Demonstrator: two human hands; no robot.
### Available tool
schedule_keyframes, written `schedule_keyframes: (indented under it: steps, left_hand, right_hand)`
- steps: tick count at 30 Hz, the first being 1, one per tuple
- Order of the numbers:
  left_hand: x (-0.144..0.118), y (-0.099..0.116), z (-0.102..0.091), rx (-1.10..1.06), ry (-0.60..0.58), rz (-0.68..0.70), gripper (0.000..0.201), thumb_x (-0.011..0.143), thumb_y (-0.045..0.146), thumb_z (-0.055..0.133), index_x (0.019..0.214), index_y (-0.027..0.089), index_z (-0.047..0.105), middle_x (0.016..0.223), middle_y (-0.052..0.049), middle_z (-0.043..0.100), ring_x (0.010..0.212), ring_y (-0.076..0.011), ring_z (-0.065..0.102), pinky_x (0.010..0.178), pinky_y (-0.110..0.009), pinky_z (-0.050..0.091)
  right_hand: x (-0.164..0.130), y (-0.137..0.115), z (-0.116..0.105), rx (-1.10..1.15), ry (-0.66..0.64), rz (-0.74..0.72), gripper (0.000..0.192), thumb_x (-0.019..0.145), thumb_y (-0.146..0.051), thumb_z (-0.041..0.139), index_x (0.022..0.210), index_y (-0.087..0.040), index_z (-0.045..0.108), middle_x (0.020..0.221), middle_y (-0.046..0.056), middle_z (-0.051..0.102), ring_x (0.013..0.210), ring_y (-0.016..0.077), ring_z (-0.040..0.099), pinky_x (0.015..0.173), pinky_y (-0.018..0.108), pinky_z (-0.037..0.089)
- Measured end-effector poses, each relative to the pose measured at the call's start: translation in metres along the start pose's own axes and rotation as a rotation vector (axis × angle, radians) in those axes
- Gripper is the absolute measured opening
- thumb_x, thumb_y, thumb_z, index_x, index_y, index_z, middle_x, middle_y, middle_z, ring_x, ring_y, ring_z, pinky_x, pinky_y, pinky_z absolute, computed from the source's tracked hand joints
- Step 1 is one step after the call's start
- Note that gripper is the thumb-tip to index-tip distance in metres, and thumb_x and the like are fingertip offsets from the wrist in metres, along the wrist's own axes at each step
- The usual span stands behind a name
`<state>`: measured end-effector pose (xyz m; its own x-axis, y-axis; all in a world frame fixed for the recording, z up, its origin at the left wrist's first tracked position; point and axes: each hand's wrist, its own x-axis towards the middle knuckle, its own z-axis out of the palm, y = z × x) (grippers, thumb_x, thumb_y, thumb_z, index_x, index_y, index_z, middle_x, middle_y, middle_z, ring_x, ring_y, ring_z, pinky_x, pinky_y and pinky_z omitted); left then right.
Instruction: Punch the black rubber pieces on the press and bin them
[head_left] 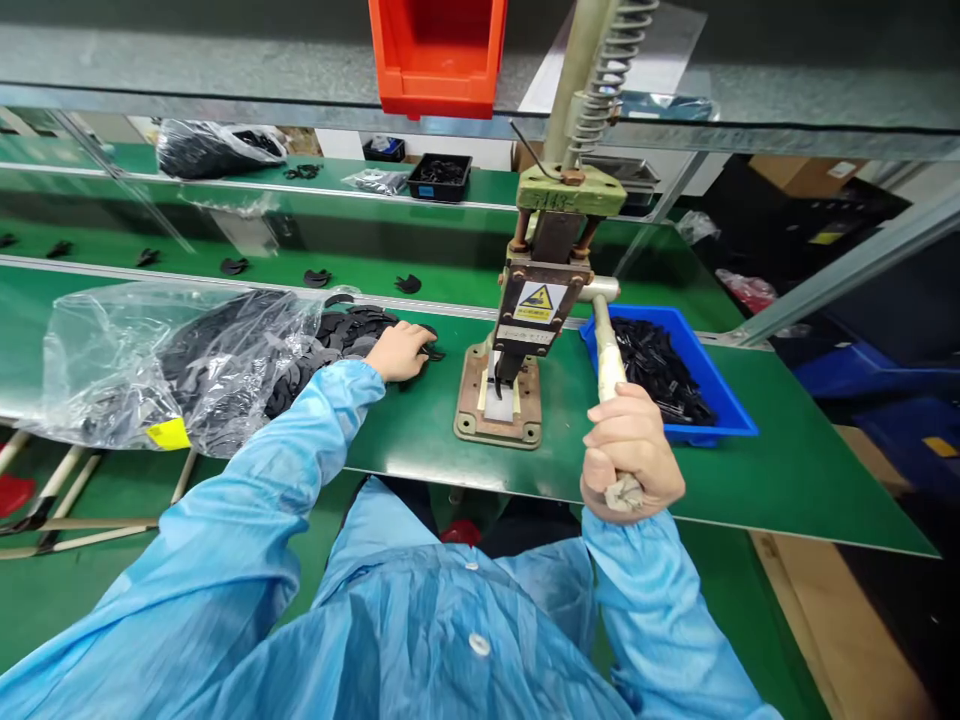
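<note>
My right hand (pixel 632 450) is wrapped around the lever handle (pixel 609 362) of a hand press (pixel 538 300), which stands upright on the bench. Under the press head, a small black piece (pixel 499 380) shows over the light metal plate on the base (pixel 498 405). At the right end of a pile of flat black curved pieces (pixel 352 330), my left hand (pixel 399 352) has its fingers bent over one black curved piece (pixel 432 352). Part of that piece is hidden beneath the fingers. The pile spills from a clear plastic bag (pixel 180 360) on the left.
A blue tray (pixel 720 400) full of black pieces sits right of the press, behind the lever. An orange bin (pixel 441 60) hangs overhead. Black pieces lie spaced along the green strip (pixel 277 285) behind. A black tray (pixel 441 178) stands farther back.
</note>
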<state>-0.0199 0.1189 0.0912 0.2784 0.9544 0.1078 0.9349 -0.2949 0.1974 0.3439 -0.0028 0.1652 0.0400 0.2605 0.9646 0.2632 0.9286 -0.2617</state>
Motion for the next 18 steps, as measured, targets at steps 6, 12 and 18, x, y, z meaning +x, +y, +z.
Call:
schedule_keyframes:
  steps: [6,12,18]
  left_hand:
    - [0.029,-0.007,0.011,0.182,-0.197,0.065,0.048,0.089,0.023,0.067,0.137,0.024,0.073,0.147,-0.014,0.069,0.136,-0.0385,0.053,0.112,-0.058,0.034]
    - [0.027,0.006,0.019,0.239,-0.147,0.206,0.037,0.104,0.031,0.051,0.125,0.015,0.077,0.127,-0.021,0.074,0.121,-0.0356,0.064,0.107,-0.053,0.036]
    - [0.021,0.018,0.018,0.112,-0.105,0.206,0.032,0.105,0.024,0.049,0.117,0.012,0.076,0.110,-0.021,0.078,0.108,-0.0321,0.072,0.099,-0.043,0.047]
  right_hand:
    - [0.000,-0.001,-0.001,-0.018,-0.008,0.001,0.030,0.092,-0.031,0.069,0.066,-0.024,0.055,0.064,-0.003,0.063,0.075,0.0192,0.069,0.097,0.058,0.059]
    - [-0.001,0.000,-0.002,-0.014,-0.026,0.001,0.028,0.092,-0.030,0.069,0.068,-0.024,0.056,0.065,-0.003,0.063,0.076,0.0192,0.070,0.098,0.058,0.059]
    - [-0.001,0.000,0.000,-0.018,-0.010,-0.008,0.031,0.093,-0.032,0.068,0.067,-0.024,0.054,0.064,-0.004,0.062,0.075,0.0187,0.069,0.098,0.057,0.059]
